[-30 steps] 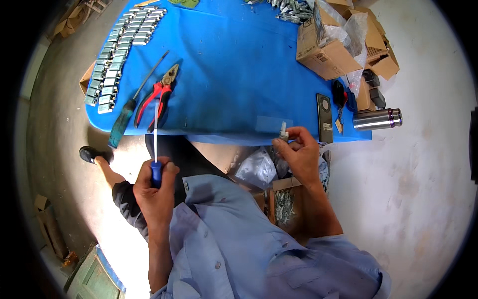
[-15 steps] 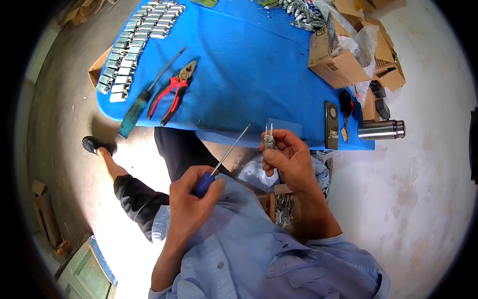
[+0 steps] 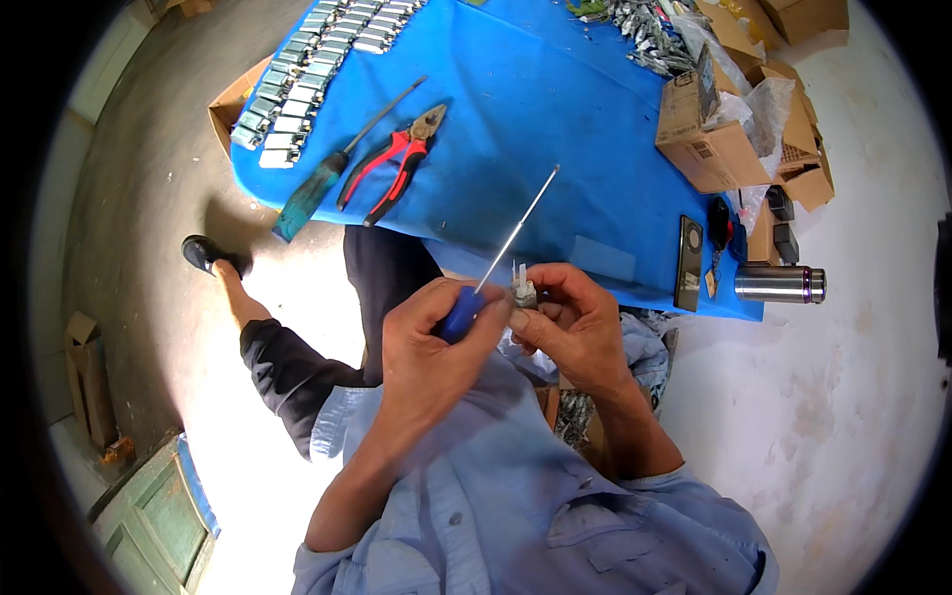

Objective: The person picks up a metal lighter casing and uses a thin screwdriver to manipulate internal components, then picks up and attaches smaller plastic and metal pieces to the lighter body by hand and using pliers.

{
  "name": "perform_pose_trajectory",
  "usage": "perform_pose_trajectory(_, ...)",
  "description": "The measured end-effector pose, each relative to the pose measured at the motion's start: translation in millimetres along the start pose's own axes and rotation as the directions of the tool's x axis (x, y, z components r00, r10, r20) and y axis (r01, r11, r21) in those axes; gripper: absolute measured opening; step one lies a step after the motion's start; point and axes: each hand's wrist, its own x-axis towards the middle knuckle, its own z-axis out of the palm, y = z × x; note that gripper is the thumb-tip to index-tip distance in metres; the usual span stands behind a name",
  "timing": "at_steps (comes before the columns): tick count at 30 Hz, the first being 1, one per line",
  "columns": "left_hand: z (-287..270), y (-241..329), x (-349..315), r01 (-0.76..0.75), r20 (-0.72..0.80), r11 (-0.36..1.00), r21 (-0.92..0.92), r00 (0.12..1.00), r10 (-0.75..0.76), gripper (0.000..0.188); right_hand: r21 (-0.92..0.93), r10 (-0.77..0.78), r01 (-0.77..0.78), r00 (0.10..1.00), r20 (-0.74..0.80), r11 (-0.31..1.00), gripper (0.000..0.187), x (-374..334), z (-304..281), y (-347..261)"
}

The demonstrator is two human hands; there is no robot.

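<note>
My left hand point(image 3: 421, 347) is closed around the blue handle of a screwdriver point(image 3: 461, 315), its thin shaft slanting up and away to the right over the table edge. Between the fingers and thumb of my right hand point(image 3: 583, 327) is a small grey metal part point(image 3: 525, 292) with two thin prongs pointing up. The left thumb is right beside this part; whether it touches cannot be made out. Both hands are above my lap, just short of the blue-covered table point(image 3: 526, 119).
On the table lie red-black pliers point(image 3: 397, 164), a second screwdriver point(image 3: 315, 188) with a teal handle, rows of metal pieces point(image 3: 317, 69), a pile of metal parts point(image 3: 650, 35) and a dark phone-like slab point(image 3: 688, 260). Cardboard boxes point(image 3: 699, 144) and a steel flask point(image 3: 780, 285) are at right.
My left hand with the screwdriver has moved right and up, close against my right hand. The metal part sits slightly lower and nearer to it. The whole view has shifted a little.
</note>
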Motion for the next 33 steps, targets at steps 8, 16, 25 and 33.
perform_pose_trajectory(8,-5,-7,-2,0.068,-0.051,0.998,0.004,0.996,-0.067,0.010,-0.125,-0.023,0.024,1.000,0.008,0.992,0.035,5,5,10)
perform_pose_trajectory(16,-11,-9,0,0.090,-0.028,0.996,0.002,0.996,-0.090,0.008,-0.189,-0.041,0.046,0.999,0.027,0.981,0.031,9,7,12)
perform_pose_trajectory(25,-21,-24,3,0.007,0.053,0.999,0.037,0.999,-0.008,0.004,-0.210,0.007,0.010,0.997,0.082,0.978,0.029,13,6,8)
perform_pose_trajectory(33,-22,-25,4,-0.031,0.050,0.998,0.056,0.998,0.029,0.004,-0.174,0.087,-0.071,0.992,0.088,0.982,0.028,15,7,10)
